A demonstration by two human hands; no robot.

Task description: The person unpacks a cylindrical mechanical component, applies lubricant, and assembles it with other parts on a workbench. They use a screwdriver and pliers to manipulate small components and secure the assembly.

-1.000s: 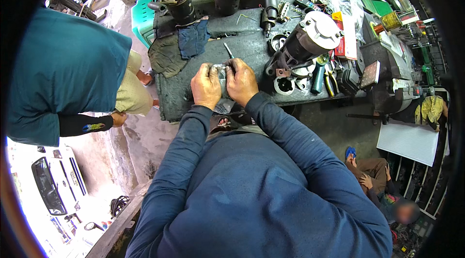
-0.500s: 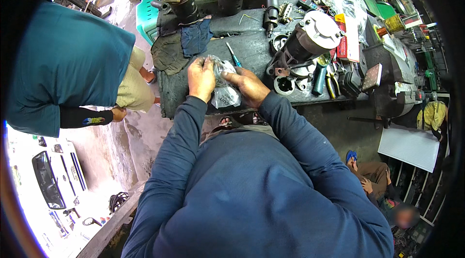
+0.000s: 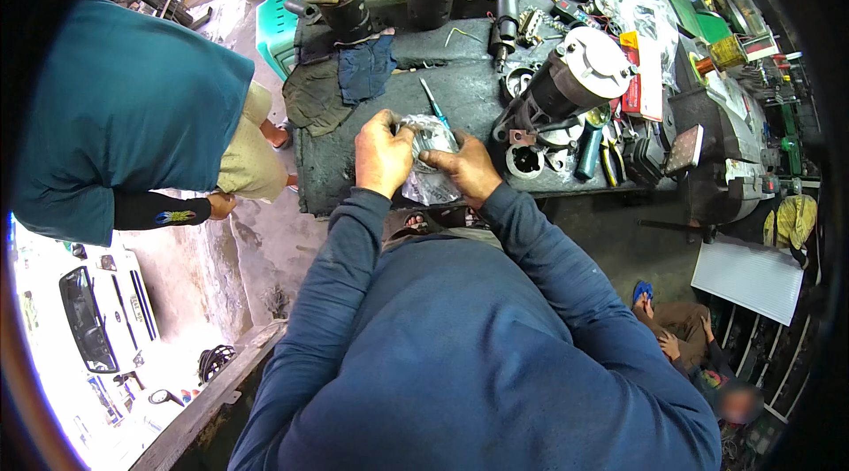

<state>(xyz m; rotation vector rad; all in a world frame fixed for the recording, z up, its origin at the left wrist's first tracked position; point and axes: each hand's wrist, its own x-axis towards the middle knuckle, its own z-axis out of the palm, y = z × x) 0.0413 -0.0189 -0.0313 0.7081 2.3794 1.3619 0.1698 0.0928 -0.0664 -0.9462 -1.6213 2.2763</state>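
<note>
Between my two hands is a crinkled clear plastic bag (image 3: 428,188), held above the front edge of the dark workbench (image 3: 327,172). A greyish part seems to show through the plastic, but its kind cannot be made out. My left hand (image 3: 382,155) pinches the bag's left side with thumb and fingers. On the other side, my right hand (image 3: 469,168) grips it, thumb lying across the front. Just beyond the bag, a screwdriver (image 3: 432,101) with a blue handle lies on the bench. Farther right stands a cylindrical motor (image 3: 575,73) with a pale metal end cap.
Dark rags (image 3: 316,99) lie at the bench's left, behind them a can of tools (image 3: 348,15). Pliers (image 3: 610,161), a ring-shaped metal part (image 3: 524,160) and a red-and-white box (image 3: 646,82) crowd the right. One person (image 3: 141,117) stands at left; another (image 3: 685,329) sits lower right.
My hands and the bag sit slightly farther right in view, as does the bench. The bag has been turned or reshaped, so its printed side no longer shows and the greyish content does.
</note>
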